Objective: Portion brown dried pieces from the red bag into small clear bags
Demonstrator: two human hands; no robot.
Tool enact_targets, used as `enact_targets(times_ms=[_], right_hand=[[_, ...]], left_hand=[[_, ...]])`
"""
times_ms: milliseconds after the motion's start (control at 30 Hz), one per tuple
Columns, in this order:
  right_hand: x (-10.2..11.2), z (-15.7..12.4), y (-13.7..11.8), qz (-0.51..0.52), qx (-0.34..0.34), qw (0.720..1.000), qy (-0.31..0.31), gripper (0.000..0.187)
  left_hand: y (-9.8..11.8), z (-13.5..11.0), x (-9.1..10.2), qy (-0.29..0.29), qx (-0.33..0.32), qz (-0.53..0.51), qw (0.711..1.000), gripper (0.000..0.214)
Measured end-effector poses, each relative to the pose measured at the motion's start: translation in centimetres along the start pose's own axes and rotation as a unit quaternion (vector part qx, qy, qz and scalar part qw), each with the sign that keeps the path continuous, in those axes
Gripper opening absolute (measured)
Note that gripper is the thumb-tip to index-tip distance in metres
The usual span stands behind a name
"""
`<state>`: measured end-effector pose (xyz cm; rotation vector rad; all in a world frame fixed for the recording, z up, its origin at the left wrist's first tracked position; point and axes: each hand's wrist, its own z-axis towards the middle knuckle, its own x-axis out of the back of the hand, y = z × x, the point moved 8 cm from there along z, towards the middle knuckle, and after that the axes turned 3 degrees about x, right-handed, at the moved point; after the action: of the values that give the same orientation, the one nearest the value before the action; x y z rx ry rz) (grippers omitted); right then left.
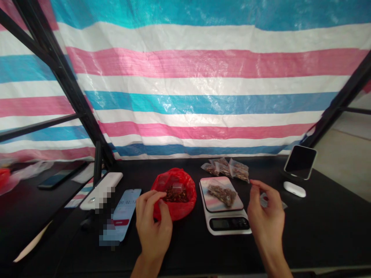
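Note:
A red plastic bag (185, 206) stands with its mouth wide, holding dried brown bits and a small clear cup (177, 188). At its left rim is my left hand (153, 224), fingers bent and thumb apart, with nothing visible in it. To the right, a filled clear packet (223, 195) lies on the plate of a white digital scale (213, 227). My right hand (266, 216) hovers just right of the scale, thumb and forefinger pinched together; whatever they hold, if anything, cannot be made out. Partly behind that hand lies a small clear plastic bag (263, 201).
Several filled packets (227, 169) lie behind the scale. A phone (126, 212) showing a timer and a white power bank (102, 191) are at left. At right are a white earbud case (294, 189) and a dark-screened device (300, 162). Striped sheeting (203, 104) hangs behind the black table (188, 255).

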<state>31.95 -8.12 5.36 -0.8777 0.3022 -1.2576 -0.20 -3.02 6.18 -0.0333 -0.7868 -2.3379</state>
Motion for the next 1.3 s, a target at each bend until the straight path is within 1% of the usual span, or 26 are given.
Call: enact_targets(times_ms=[133, 267, 367, 533, 633, 700, 767, 867, 933, 1000, 1033, 1100, 1167, 1233, 1300], right_hand=[[-0.8, 0.0, -0.4, -0.015, 0.048, 0.998, -0.042, 0.033], [-2.1, -0.6, -0.5, -0.063, 0.056, 0.993, -0.087, 0.039], [-3.0, -1.3, -0.8, -0.099, 0.082, 0.984, -0.121, 0.041], [-4.0, -2.1, -0.8, -0.143, 0.12, 0.972, -0.14, 0.041], [-4.9, -2.9, -0.3, -0.171, 0.142, 0.962, -0.158, 0.044], [-5.5, -3.4, 0.0, -0.185, 0.158, 0.956, -0.164, 0.047], [-5.7, -3.8, 0.0, -0.187, 0.168, 0.955, -0.16, 0.043], [-5.7, -3.6, -0.6, -0.176, 0.161, 0.96, -0.148, 0.035], [-5.3, -3.2, -1.4, -0.141, 0.138, 0.971, -0.132, 0.034], [-5.2, -3.0, -2.4, -0.059, 0.106, 0.984, -0.129, 0.035], [-5.5, -3.2, -3.0, -0.005, 0.09, 0.986, -0.143, 0.035], [-6.7, -4.0, -4.4, 0.096, 0.065, 0.973, -0.201, 0.03], [-8.0, -5.4, -5.9, 0.153, 0.055, 0.951, -0.264, 0.022], [-8.8, -6.7, -7.4, 0.173, 0.059, 0.937, -0.298, 0.015], [-9.2, -7.7, -8.8, 0.189, 0.079, 0.923, -0.327, 0.014]], left_hand=[[0.1, 0.0, 0.1, 0.001, -0.001, -0.002, 1.0, 0.019], [0.2, 0.0, 0.2, 0.002, 0.001, 0.001, 1.0, 0.019], [0.0, 0.1, 0.3, 0.004, 0.002, 0.001, 1.0, 0.019], [-0.2, 0.2, 0.8, 0.009, 0.002, -0.001, 1.0, 0.018], [0.2, 0.1, 0.8, 0.007, 0.009, -0.013, 1.0, 0.019], [1.0, -0.3, 0.4, -0.009, 0.008, -0.033, 0.999, 0.02], [2.2, -1.0, -0.3, -0.04, -0.002, -0.063, 0.997, 0.022], [3.8, -2.2, -1.9, -0.113, -0.013, -0.11, 0.987, 0.025], [4.0, -2.8, -3.1, -0.162, 0.01, -0.115, 0.98, 0.026], [3.6, -3.3, -4.2, -0.202, 0.042, -0.111, 0.972, 0.024], [3.3, -3.6, -4.7, -0.222, 0.058, -0.11, 0.967, 0.024], [2.5, -4.2, -5.7, -0.252, 0.097, -0.119, 0.955, 0.025], [1.3, -5.0, -6.4, -0.257, 0.16, -0.136, 0.943, 0.03], [-0.3, -5.6, -6.6, -0.232, 0.238, -0.156, 0.93, 0.036], [-1.5, -6.0, -6.7, -0.204, 0.298, -0.179, 0.915, 0.042]])
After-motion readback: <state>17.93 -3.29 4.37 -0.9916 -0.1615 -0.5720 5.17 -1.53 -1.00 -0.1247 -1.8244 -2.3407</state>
